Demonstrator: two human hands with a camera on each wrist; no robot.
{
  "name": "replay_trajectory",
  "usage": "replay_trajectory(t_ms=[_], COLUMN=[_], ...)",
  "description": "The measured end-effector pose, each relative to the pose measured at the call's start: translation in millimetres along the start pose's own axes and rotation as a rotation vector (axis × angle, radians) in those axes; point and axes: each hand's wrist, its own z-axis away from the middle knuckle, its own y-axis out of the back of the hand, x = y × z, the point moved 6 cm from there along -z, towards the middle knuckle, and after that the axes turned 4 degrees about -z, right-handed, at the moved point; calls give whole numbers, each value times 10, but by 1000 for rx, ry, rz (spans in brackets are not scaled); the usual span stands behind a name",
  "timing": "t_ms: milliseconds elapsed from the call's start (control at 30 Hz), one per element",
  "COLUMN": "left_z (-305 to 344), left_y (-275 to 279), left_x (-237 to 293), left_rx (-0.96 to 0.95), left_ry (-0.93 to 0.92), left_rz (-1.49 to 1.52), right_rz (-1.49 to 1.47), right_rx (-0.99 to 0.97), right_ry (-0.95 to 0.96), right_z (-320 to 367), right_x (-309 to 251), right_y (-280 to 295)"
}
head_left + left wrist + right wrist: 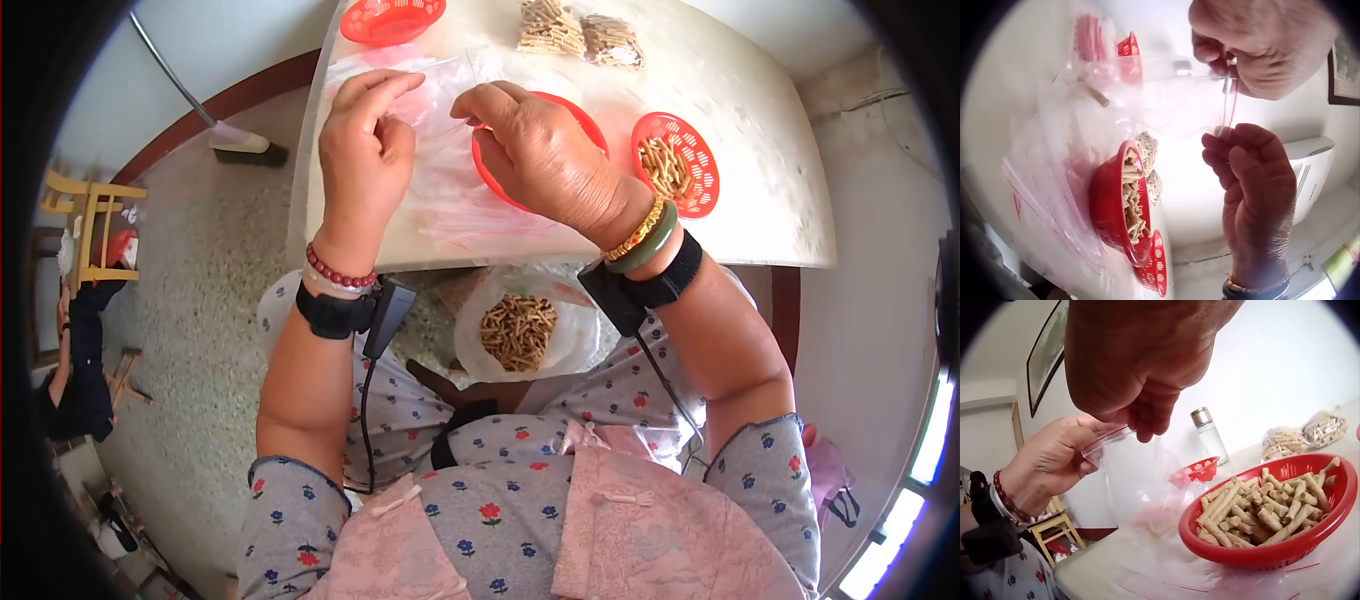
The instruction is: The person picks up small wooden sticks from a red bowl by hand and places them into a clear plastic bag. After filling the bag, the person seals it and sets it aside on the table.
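Note:
A clear zip bag (1138,475) with a red line along its top hangs between both hands above the table. My left hand (365,150) pinches one top corner, and my right hand (545,150) pinches the other. In the right wrist view the left hand (1054,459) is at the left of the bag's mouth and the right hand (1141,362) is above it. Below my right hand, partly hidden by it in the head view, stands a red basket (1210,551) full of short tan sticks (1272,512). Flat clear bags (1054,181) lie spread beside the basket.
Another red basket (708,165) with some sticks stands at the right, and a red basket (393,22) at the far left. Two filled bags (580,35) lie at the back. A glass jar (1210,434) is behind. Below the table edge, a lined container (470,335) holds more sticks.

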Motion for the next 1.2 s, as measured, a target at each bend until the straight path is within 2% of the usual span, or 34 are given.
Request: replay_trajectory(t_ms=[33,67,133,167,233,267,333,367,400,433,500,600,633,700,733,767,800,833,900,933,967,1000,1100,1167,1200], left_z=[-17,-11,6,0,-28,-23,42,56,42,36,41,94,97,115,143,174,173,152,159,163,137,137,136,143,155], left_y=[59,54,-10,0,97,93,-67,-108,-169,-204,-211,-218,-228,-215,-232,-268,-288,-283,-355,-393,-380,-379,-293,-333,-341], left_x=[90,67,-84,-61,101,84,-170,-251,-288,-322,-206,-120,-93,-22,-27,-52,-71,-81,-137,-135,-39,-6,135,65,40], left_rx=[72,68,-48,-47,90,87,-177,-171,-147,-128,-138,-172,-188,-203,-247,-291,-293,-252,-211,-150,-86,-85,10,-114,-115], left_ry=[-87,-85,92,90,-117,-114,237,239,150,57,25,115,128,142,244,346,346,271,195,84,-27,-28,-101,5,4], left_rz=[38,40,77,76,135,137,90,87,133,180,111,69,145,223,287,350,352,266,179,53,-72,-73,-89,-2,-2], right_rz=[0,44,88,46,8,0,-13,56,126,126,84,44,44,-121,-121,-234,-345,-343,-128,-128,-141,-154,-160,-196,-233], right_rx=[2,-18,-41,-10,27,30,24,-57,-134,-128,-135,-77,-78,-40,-42,-45,-46,-44,-198,-196,-154,-114,-83,-42,1], right_ry=[-2,-35,-69,-17,36,8,-19,-83,-148,-148,-84,-103,-103,-211,-211,-318,-427,-431,-404,-403,-305,-205,-268,-307,-338], right_z=[-10,-13,20,12,-35,-46,15,73,101,136,141,107,95,125,139,173,212,238,313,350,329,310,247,265,266], right_x=[19,54,71,12,-27,-21,28,175,260,294,252,195,181,238,245,310,374,407,468,482,411,349,298,322,354], right_y=[-14,-47,-67,-38,11,35,16,-78,-136,-138,-124,2,43,150,167,168,164,167,62,36,42,59,185,228,253])
